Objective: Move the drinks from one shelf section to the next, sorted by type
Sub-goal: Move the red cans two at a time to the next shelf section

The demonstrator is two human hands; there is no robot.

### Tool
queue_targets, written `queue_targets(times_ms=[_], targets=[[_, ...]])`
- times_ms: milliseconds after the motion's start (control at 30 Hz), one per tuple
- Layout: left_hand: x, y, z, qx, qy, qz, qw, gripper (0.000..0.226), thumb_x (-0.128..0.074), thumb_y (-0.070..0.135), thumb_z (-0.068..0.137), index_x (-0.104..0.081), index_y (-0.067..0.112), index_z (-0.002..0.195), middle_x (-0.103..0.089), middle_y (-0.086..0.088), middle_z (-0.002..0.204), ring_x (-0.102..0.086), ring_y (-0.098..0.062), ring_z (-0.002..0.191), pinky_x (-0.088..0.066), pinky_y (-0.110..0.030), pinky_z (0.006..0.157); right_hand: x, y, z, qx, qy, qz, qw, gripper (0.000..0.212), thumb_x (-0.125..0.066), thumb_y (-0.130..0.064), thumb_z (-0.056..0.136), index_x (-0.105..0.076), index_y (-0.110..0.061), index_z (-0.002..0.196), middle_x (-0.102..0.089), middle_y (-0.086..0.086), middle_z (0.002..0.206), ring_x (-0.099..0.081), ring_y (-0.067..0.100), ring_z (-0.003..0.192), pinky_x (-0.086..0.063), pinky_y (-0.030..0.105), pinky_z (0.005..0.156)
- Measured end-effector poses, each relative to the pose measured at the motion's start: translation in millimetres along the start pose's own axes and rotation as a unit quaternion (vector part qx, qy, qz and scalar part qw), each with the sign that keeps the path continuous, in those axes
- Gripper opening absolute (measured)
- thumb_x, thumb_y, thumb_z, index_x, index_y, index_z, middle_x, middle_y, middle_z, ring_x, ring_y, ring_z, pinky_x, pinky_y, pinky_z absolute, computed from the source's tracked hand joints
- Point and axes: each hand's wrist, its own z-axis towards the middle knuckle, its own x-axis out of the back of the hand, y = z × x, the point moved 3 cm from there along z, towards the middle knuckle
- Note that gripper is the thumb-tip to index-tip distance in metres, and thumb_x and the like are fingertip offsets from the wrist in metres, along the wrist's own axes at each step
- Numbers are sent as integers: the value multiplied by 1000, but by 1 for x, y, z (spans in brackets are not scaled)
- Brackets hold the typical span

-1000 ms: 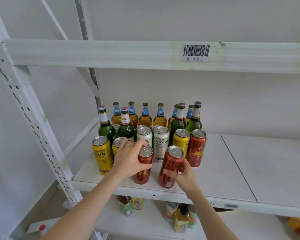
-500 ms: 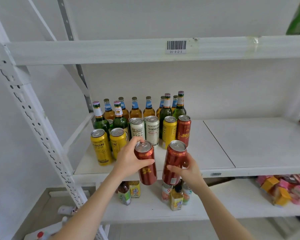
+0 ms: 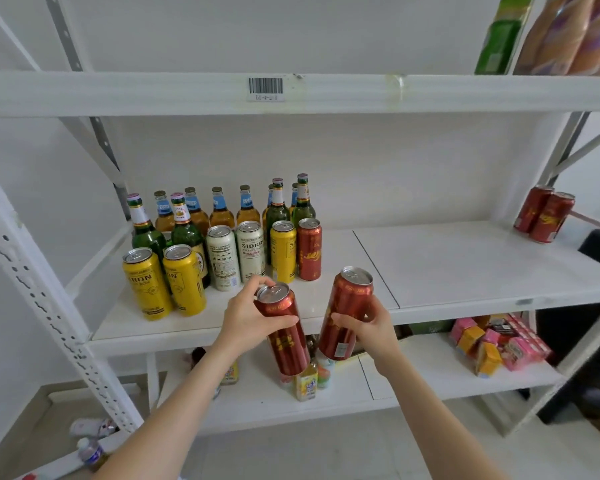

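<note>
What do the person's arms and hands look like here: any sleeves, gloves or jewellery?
Both arms are bare as far as the frame shows them: no sleeve reaches the left forearm or the right forearm. The left hand and the right hand are ungloved. No watch, bracelet or ring shows on the wrists or the visible fingers.

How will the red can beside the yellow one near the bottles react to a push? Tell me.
The red can is tall and narrow, so a high push would probably tip it. Its round wall suggests it would roll once down.
</note>
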Motion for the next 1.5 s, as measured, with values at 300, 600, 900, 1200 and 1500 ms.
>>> queue_targets(times_ms=[300, 600, 900, 1200, 1500], targets=[[-76, 49, -4, 10, 19, -34, 999, 58, -93, 32, 56, -54, 38, 98, -67, 12, 104, -63, -10, 98, -52, -28, 73, 101, -10, 12, 0, 6, 18, 1000, 58, -85, -29, 62, -60, -19, 113, -70, 3, 107, -67, 24, 100, -57, 45, 83], [-171, 96, -1, 14, 11, -45, 999, 60, -93, 33, 57, -54, 37, 102, -64, 7, 108, -63, -11, 98, -51, -24, 69, 216, -2, 25, 4, 5, 4, 1000, 43, -82, -20, 73, -59, -28, 108, -69, 0, 107, -65, 23, 100, -56, 46, 85], [-260, 133, 45, 1, -43, -32, 999, 59, -92, 34, 61, -52, 38, 105, -62, 7, 111, -61, -14, 100, -53, -26, 70, 297, 14, 56, -22, 40, 24, 999, 55, -86, -29, 60, -63, -24, 109, -72, 0, 105, -67, 26, 101, -55, 53, 89], [-353, 168, 123, -11, -68, -14, 998, 61, -92, 39, 56, -52, 45, 100, -62, 8, 113, -59, -15, 103, -56, -38, 81, 378, 22, 125, -10, 75, 16, 997, 44, -86, -16, 68, -63, -23, 105, -72, -1, 99, -71, 20, 90, -59, 36, 72], [-460, 222, 164, -14, -69, -11, 997, 59, -93, 31, 55, -55, 38, 99, -63, 8, 106, -60, -14, 99, -56, -37, 80, 489, 28, 185, -1, 82, -5, 997, 44, -86, -18, 69, -62, -23, 105, -71, -1, 102, -67, 23, 98, -56, 44, 83]])
